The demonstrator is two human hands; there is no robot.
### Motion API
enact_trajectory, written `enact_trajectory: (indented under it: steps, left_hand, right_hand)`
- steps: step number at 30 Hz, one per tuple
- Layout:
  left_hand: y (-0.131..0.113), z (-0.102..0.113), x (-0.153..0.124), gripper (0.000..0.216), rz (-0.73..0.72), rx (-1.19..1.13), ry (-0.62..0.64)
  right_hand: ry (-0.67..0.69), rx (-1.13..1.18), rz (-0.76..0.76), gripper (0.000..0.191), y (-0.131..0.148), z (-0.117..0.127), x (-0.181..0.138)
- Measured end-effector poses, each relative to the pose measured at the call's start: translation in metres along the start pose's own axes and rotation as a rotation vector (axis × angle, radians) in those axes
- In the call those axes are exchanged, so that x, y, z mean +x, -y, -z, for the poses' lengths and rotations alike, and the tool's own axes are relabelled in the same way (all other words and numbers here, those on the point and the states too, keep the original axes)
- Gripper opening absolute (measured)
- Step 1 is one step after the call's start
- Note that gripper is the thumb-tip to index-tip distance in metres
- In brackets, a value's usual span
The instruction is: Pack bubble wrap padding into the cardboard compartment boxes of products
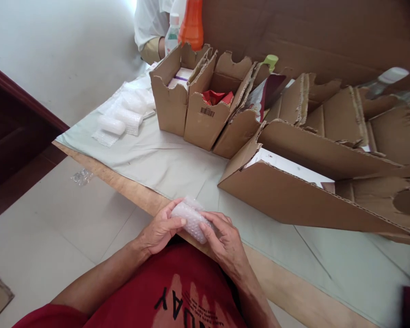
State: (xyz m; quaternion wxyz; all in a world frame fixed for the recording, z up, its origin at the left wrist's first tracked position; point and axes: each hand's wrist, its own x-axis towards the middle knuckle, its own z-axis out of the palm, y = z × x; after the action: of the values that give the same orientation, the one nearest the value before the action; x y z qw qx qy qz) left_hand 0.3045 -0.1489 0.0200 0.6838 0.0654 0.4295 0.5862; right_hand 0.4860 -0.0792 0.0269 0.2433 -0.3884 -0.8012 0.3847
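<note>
Head view looks down on a red shirt with dark lettering, closest to the camera. Just beyond it both hands meet at the near edge of the tabletop. The left hand and the right hand are both clenched around a small bubble-wrapped bundle, with the left thumb lying across its near side and the right fingers curled over its right end. The bundle sits between the palms, just above the wooden edge of the tabletop, which is covered with a pale cloth.

Farther out on the right lies a large flat cardboard box with torn, ragged flaps. Behind it stands a row of smaller open cardboard boxes: one with a barcode label holds something red, and the one to its left holds white and purple packs. To the left of that row, several more bubble-wrapped rolls lie on the cloth, touching one another.

At the far edge stand an orange bottle and a clear bottle, with another person's arm in a white sleeve beside them. A scrap of plastic lies on the tiled floor at the left.
</note>
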Motion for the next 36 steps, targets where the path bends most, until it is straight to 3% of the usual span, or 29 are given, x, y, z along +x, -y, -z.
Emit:
enact_trajectory:
  steps: [2,4,7,11,15,19,21,23,25,29,33,36]
  left_hand:
    - [0.003,-0.003,0.002,0.063,-0.004,-0.031,-0.021]
    - [0.006,-0.007,0.003,0.061,-0.056,-0.022,-0.031]
    - [0.013,-0.011,0.001,0.054,-0.12,0.039,-0.013]
    - [0.018,-0.017,0.004,0.044,-0.157,0.202,0.12]
    - [0.013,-0.02,0.017,0.046,-0.306,0.399,0.21]
    - [0.014,-0.017,0.034,0.039,-0.395,0.658,0.14]
    - [0.02,-0.014,0.039,0.036,-0.406,0.746,0.129]
    - [0.026,-0.012,0.042,0.03,-0.451,0.83,0.131]
    - [0.028,-0.012,0.041,0.024,-0.522,0.914,0.15]
    - [0.026,-0.015,0.038,0.02,-0.613,0.98,0.205]
    - [0.024,-0.016,0.038,0.02,-0.641,0.997,0.226]
    - [0.025,-0.015,0.04,0.019,-0.649,1.003,0.228]
  right_hand:
    - [-0.076,-0.001,-0.053,0.024,0.0,0.002,-0.006]
    - [-0.155,0.057,-0.141,0.039,-0.001,0.003,-0.012]
    - [-0.108,0.307,-0.288,0.066,-0.003,0.006,-0.023]
    - [-0.131,0.42,-0.306,0.039,0.003,0.031,-0.036]
    - [-0.314,0.31,-0.196,0.031,0.02,0.104,-0.047]
    - [-0.743,0.144,-0.161,0.035,0.037,0.192,-0.038]
    - [-0.832,-0.024,-0.189,0.038,0.04,0.229,-0.024]
    - [-0.725,-0.272,-0.264,0.037,0.039,0.257,-0.006]
    - [-0.519,-0.595,-0.377,0.029,0.038,0.275,0.011]
    - [-0.141,-1.146,-0.58,0.019,0.046,0.281,0.046]
    - [0.117,-1.25,-0.606,0.016,0.051,0.26,0.078]
    - [0.227,-1.214,-0.558,0.012,0.042,0.245,0.092]
